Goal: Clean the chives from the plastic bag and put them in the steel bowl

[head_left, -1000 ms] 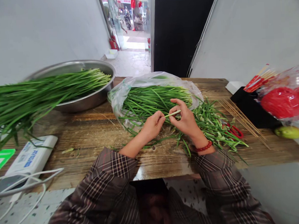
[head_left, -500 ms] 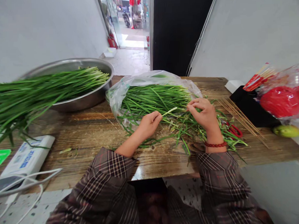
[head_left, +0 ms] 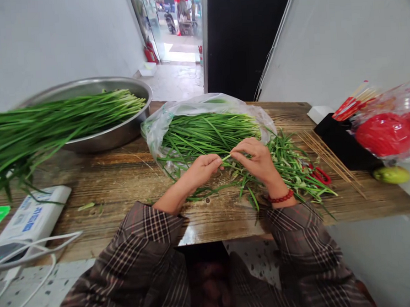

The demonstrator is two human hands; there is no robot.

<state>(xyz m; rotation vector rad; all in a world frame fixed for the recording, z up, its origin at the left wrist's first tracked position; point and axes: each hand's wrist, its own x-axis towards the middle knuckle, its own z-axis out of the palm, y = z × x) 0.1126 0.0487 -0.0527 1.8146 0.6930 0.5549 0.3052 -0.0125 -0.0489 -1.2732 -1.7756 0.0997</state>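
Between my hands stretches a pale green garlic chive stalk [head_left: 226, 157]. My left hand [head_left: 206, 168] is closed in a pinch on one part of it. My right hand [head_left: 255, 157], with a red bead bracelet at the wrist, pinches the pale end. Just beyond them, a bunch of garlic chives [head_left: 207, 132] lies in an open clear plastic bag [head_left: 152, 138]. Loose trimmed leaves and scraps [head_left: 288, 163] are heaped to the right of my right hand, partly covering red-handled scissors [head_left: 319, 176].
At the left, a metal basin [head_left: 111, 139] holds many chives overhanging its rim. A white power bank station [head_left: 39, 217] with cables lies near the front left. Thin wooden skewers [head_left: 329, 158], a black box [head_left: 345, 144] and a yellow-green fruit [head_left: 392, 175] are on the right.
My right hand has moved left, toward my left hand, and now pinches the stalk's pale end. My left hand keeps its pinch. The view has shifted slightly.
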